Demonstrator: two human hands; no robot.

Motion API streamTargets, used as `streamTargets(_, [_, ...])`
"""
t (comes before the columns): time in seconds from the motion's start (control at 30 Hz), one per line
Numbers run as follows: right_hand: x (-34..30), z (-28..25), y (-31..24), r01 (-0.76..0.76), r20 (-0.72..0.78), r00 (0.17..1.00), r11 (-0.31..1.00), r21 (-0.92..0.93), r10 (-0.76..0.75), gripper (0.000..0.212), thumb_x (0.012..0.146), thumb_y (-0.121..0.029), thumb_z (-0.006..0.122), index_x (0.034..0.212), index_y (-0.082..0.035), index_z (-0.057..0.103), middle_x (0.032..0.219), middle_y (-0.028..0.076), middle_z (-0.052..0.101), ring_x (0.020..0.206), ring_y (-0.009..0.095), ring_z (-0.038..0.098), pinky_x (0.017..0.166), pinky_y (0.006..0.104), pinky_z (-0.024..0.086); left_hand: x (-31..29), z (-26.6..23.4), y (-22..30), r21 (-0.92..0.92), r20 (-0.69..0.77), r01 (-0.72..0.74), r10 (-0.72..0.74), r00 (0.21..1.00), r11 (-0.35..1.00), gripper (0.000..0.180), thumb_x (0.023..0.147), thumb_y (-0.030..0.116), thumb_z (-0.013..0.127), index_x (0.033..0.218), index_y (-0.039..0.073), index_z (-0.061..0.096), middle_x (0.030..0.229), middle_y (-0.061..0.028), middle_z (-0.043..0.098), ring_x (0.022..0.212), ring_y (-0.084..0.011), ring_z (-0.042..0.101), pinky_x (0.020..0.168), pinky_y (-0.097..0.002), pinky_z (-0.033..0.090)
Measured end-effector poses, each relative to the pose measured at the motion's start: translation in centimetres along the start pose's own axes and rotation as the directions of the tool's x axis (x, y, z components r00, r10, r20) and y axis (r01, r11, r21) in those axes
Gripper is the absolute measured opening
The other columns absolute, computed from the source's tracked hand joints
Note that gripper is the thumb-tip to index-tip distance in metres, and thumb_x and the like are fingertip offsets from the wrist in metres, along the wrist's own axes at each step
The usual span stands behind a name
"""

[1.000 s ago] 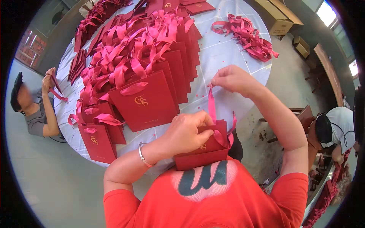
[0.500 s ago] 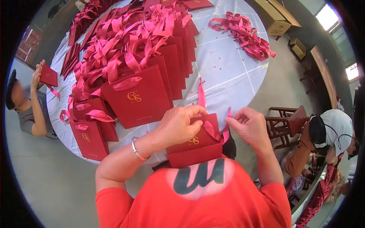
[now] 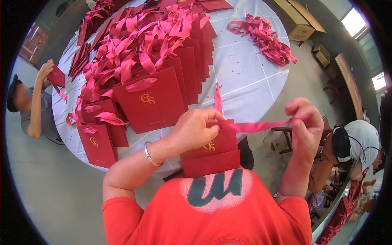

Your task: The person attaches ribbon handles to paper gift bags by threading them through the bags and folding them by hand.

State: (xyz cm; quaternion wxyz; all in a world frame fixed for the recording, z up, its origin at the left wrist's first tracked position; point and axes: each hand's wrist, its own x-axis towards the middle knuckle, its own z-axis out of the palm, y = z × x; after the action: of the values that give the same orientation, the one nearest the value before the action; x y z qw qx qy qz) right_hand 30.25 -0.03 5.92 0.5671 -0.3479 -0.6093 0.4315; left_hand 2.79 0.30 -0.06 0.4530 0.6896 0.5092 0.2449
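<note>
A small dark-red paper gift bag (image 3: 210,157) with a gold emblem lies against my chest at the table's near edge. My left hand (image 3: 198,128) pinches the bag's top edge, fingers closed over it. From that edge a pink ribbon (image 3: 255,127) runs taut to the right. Its far end is pinched in my raised right hand (image 3: 305,124), between thumb and fingers, off the table's edge. Another length of pink ribbon (image 3: 218,100) extends from the bag's top onto the white tablecloth.
Many finished-looking red bags (image 3: 151,100) with pink ribbon handles crowd the round table (image 3: 249,87). A heap of loose ribbons (image 3: 265,41) lies far right. One person (image 3: 30,108) at the left holds a bag; another (image 3: 353,141) bends at the right. Wooden stools and cardboard boxes (image 3: 300,24) stand beyond.
My right hand has moved right and up, drawing the ribbon from hanging loose beside the bag to a taut stretch. My left hand stays on the bag.
</note>
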Motion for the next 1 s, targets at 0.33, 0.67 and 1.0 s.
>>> streamTargets(0.33, [-0.3, 5.0, 0.8, -0.026, 0.335, 0.942, 0.999, 0.04, 0.012, 0.018, 0.077, 0.009, 0.072, 0.093, 0.002, 0.066, 0.081, 0.008, 0.064, 0.065, 0.013, 0.057, 0.057, 0.0251, 0.043, 0.0, 0.3, 0.7, -0.073, -0.055, -0.014, 0.01, 0.998, 0.997, 0.023, 0.085, 0.002, 0.06, 0.107, -0.003, 0.066, 0.091, -0.0139, 0.073, 0.084, -0.0121, 0.069, 0.073, -0.0261, 0.053])
streamTargets(0.67, [-0.2, 7.4, 5.8, 0.055, 0.301, 0.951, 0.918, -0.392, 0.071, 0.013, 0.079, 0.002, 0.073, 0.092, 0.0, 0.07, 0.085, 0.013, 0.067, 0.071, 0.024, 0.066, 0.063, 0.0319, 0.053, -0.4, -0.1, 0.3, -0.21, -0.142, -0.178, 0.15, 0.979, 0.961, 0.019, 0.085, -0.008, 0.055, 0.102, -0.002, 0.059, 0.092, -0.0151, 0.071, 0.088, -0.0205, 0.071, 0.073, -0.0311, 0.054])
streamTargets(1.0, [1.1, 6.1, 4.1, 0.045, 0.29, 0.948, 0.847, -0.53, 0.131, 0.008, 0.081, -0.001, 0.07, 0.089, 0.0, 0.07, 0.077, 0.014, 0.065, 0.07, 0.028, 0.064, 0.064, 0.0357, 0.051, -1.3, -3.9, 2.2, 0.342, 0.035, -0.304, 0.311, 0.95, 0.889, 0.024, 0.078, 0.002, 0.067, 0.101, 0.006, 0.064, 0.089, -0.0084, 0.072, 0.084, -0.0287, 0.071, 0.065, -0.0355, 0.054])
